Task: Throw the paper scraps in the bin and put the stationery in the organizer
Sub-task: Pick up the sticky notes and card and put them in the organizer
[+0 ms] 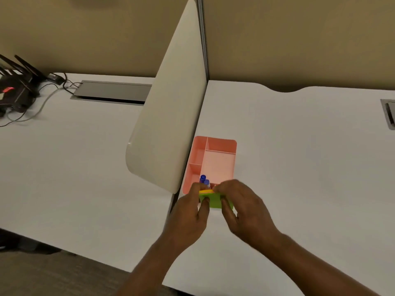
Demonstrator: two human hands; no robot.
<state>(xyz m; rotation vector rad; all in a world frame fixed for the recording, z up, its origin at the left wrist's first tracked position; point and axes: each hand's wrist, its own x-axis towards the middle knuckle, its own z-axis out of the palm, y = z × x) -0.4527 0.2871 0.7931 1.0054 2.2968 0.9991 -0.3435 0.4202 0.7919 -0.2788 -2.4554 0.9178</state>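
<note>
There is a single view, from a camera worn on the person's head, looking forward and steeply down across the white table (299, 167). It sits close above the hands, which enter from the bottom edge (wide-angle, so the divider panel (168, 116) and far wall bend outward toward the frame's edges).

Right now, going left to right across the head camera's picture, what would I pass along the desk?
Black router with antennas → grey cable hatch → cream rounded divider panel → pink plastic organizer tray → grey desk grommet at the far right edge.
</note>
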